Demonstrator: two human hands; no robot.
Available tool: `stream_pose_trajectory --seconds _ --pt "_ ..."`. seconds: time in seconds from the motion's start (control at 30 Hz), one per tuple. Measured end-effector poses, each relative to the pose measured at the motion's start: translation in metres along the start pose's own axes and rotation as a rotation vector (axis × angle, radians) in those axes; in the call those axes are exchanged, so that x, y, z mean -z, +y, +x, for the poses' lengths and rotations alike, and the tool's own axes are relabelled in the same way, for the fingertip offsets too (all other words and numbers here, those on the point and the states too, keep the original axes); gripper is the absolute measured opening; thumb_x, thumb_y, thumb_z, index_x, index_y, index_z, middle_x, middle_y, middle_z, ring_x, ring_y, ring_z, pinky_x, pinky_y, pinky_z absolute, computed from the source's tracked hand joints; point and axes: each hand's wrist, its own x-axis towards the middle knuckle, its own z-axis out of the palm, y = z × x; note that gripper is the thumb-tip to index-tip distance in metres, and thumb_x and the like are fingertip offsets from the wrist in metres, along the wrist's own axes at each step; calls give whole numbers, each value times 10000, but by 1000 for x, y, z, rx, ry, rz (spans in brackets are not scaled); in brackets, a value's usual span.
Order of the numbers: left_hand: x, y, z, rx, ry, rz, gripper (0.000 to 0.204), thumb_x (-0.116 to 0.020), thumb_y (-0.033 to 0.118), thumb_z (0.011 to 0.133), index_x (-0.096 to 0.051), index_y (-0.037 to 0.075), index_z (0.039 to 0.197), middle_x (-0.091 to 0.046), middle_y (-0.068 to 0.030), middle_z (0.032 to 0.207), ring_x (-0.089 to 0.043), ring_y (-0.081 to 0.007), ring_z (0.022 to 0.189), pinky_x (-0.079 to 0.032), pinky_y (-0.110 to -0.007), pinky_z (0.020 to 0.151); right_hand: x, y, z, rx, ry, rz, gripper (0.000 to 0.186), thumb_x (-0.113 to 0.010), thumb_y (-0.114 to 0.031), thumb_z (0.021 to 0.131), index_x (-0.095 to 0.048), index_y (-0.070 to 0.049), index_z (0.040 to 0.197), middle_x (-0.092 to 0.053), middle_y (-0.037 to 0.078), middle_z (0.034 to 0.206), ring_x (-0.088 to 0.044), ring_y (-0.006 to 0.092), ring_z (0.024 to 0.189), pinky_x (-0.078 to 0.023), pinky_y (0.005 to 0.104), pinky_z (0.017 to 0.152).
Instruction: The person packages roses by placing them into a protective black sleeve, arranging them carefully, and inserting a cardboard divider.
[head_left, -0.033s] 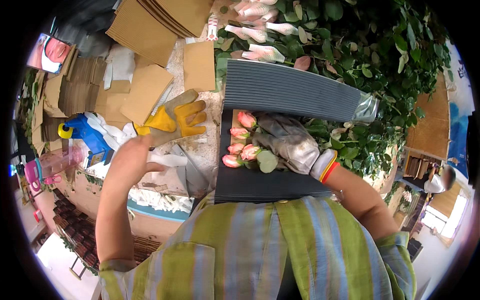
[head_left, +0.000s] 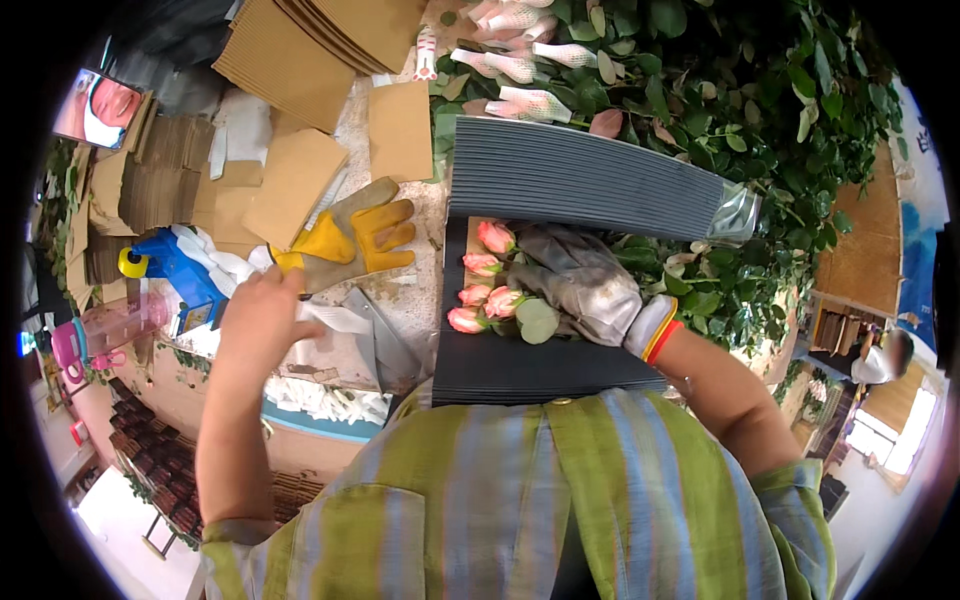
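My left hand point(head_left: 265, 315), bare, is open with slightly bent fingers, over a white foam strip point(head_left: 340, 321) beside the yellow-and-grey glove point(head_left: 355, 237). Whether it touches the strip I cannot tell. My right hand point(head_left: 585, 290), in a soiled grey glove, lies closed over the stems of several pink roses point(head_left: 495, 236). Their heads rest on brown card at the left end of black corrugated boards point(head_left: 540, 370). A tilted stack of dark corrugated sleeves point(head_left: 590, 170) lies just above them, with clear film at its right end.
Cardboard sheets point(head_left: 285, 50) lie upper left, a blue tool point(head_left: 190, 290) at left. Leafy stems point(head_left: 720, 80) and netted buds point(head_left: 530, 105) fill the upper right. A screen point(head_left: 95, 105) and pink-lidded container point(head_left: 70, 350) stand left. A person point(head_left: 880, 357) is at far right.
The whole view has shifted slightly. My left hand has moved a little; my right hand stays over the rose stems.
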Motion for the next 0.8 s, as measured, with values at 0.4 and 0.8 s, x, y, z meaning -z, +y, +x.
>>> stream_pose_trajectory --seconds 0.4,0.8 --pt "-108 70 76 -428 14 -502 551 -817 336 690 -677 253 1216 -560 -40 887 -583 -255 871 -477 -395 760 101 -32 -7 149 -131 211 224 -660 -49 768 -663 -37 991 -678 192 1055 -672 333 951 -545 405 861" --pt "-114 72 70 -485 261 -352 537 -848 340 642 -718 286 1161 -531 3 925 -511 -211 925 -388 -361 817 135 -81 3 66 -124 95 267 -676 -191 822 -647 -156 1085 -590 50 746 -617 282 685 -481 406 612"
